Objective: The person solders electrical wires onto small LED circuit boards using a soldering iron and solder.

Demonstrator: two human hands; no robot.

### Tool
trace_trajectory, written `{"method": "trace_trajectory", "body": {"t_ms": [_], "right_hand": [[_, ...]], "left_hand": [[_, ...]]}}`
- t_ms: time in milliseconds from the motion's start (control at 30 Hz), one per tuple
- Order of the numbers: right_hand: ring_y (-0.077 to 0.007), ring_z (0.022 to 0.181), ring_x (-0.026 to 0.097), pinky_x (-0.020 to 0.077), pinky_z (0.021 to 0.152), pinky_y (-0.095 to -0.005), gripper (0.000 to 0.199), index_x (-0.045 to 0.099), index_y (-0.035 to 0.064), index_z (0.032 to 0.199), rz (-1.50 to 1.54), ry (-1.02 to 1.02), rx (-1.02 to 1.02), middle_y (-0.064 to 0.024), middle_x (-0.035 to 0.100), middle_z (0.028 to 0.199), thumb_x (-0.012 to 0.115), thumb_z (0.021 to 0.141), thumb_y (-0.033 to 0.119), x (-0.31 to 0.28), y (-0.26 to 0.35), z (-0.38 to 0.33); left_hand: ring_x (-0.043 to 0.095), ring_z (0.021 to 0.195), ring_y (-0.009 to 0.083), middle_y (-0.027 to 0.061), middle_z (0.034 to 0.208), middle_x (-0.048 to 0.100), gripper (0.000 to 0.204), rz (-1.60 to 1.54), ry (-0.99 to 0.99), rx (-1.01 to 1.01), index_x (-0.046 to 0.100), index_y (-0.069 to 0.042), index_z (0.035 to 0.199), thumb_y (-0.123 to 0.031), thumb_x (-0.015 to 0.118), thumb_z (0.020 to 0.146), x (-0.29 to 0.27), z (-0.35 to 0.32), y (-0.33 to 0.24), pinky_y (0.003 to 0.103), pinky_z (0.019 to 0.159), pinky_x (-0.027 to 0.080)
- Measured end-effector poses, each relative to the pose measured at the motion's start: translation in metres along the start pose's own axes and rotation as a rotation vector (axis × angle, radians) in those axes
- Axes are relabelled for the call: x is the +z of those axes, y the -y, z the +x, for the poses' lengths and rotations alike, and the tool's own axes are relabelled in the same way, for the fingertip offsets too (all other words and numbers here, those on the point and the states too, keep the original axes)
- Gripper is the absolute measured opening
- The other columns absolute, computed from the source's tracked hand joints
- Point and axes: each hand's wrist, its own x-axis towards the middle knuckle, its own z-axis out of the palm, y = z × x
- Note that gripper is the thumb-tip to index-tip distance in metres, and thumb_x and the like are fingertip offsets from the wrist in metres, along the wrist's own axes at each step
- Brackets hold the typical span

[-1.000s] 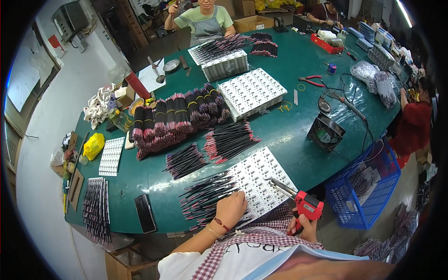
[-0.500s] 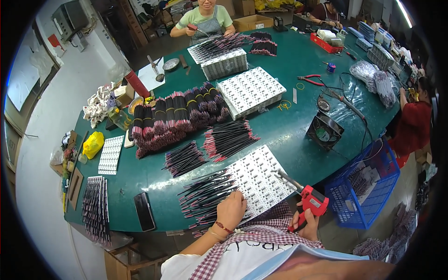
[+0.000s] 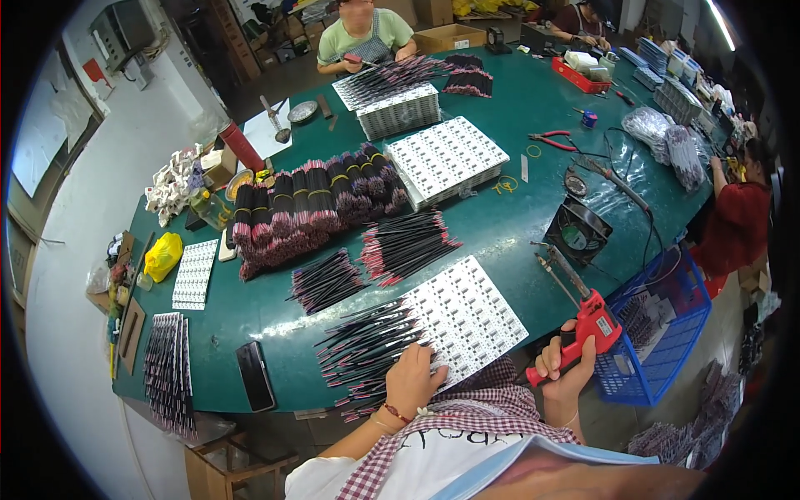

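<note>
The green surface (image 3: 517, 221) fills most of the view, its near edge curving round the wearer. Across it sits a co-worker (image 3: 362, 46) in a light green top. At its right, lower down, stands a blue crate (image 3: 679, 346) with pale sheets and dark wires inside. On the far side of the middle, a row of bundles (image 3: 308, 196), black wires with pink ends and yellow ties, lies left of a stack (image 3: 447, 158) of white boards. Another white board (image 3: 471, 321) lies right before the wearer; loose wires (image 3: 362, 343) cover its left part and stick out past it. Between board and bundles lie two loose piles, the right pile (image 3: 408, 246) bigger than the left pile (image 3: 327, 281). A black fan (image 3: 575, 229) stands beyond the board, to the right. The red gun (image 3: 598, 327) is raised beside the board's right edge, nose pointing up and left; the right hand (image 3: 571, 367) is wrapped round its grip. The left hand (image 3: 414, 377), fingers curled, rests on the wires and board; whether it pinches any, I cannot tell from this angle. A phone (image 3: 255, 377) lies left of the wires. Red-handled pliers (image 3: 553, 138) lie beyond the fan, near a small purple reel (image 3: 589, 119)
</note>
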Motion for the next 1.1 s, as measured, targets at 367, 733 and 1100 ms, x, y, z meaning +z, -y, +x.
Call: {"method": "trace_trajectory", "body": {"t_ms": [367, 733, 1100], "right_hand": [[-0.0103, 0.037, 0.036, 0.0373, 0.040, -0.0272, 0.052, 0.045, 0.0030, 0.111, -0.007, 0.085, 0.007, -0.0051, 0.046, 0.053, 0.046, 0.092, 0.051, 0.024, -0.005, 0.015], [-0.0106, 0.038, 0.036, 0.0362, 0.040, -0.0273, 0.051, 0.045, 0.0030, 0.112, 0.003, 0.099, 0.035, -0.0054, 0.046, 0.054, 0.045, 0.092, 0.050, 0.016, -0.006, 0.003], [-0.0110, 0.043, 0.041, 0.0408, 0.045, -0.0286, 0.053, 0.043, -0.0024, 0.117, -0.260, 0.077, 0.138, -0.0079, 0.048, 0.059, 0.045, 0.094, 0.045, -0.016, -0.009, -0.010]], "left_hand": [[0.058, 0.072, 0.0223, 0.0053, 0.080, 0.052, 0.026, 0.040, -0.150, 0.028, 0.059, -0.008, 0.088, -0.024, 0.072, 0.071, 0.008, 0.001, 0.004, 0.032, 0.056, 0.048], [0.059, 0.073, 0.0221, 0.0056, 0.080, 0.053, 0.023, 0.056, -0.173, 0.034, 0.059, -0.008, 0.087, -0.022, 0.070, 0.072, 0.010, 0.006, 0.010, 0.031, 0.057, 0.048], [0.056, 0.061, 0.0332, 0.0150, 0.068, 0.054, 0.017, -0.095, -0.140, -0.117, 0.053, -0.002, 0.069, -0.011, 0.063, 0.080, 0.004, 0.033, 0.019, 0.039, 0.054, 0.043]]}}
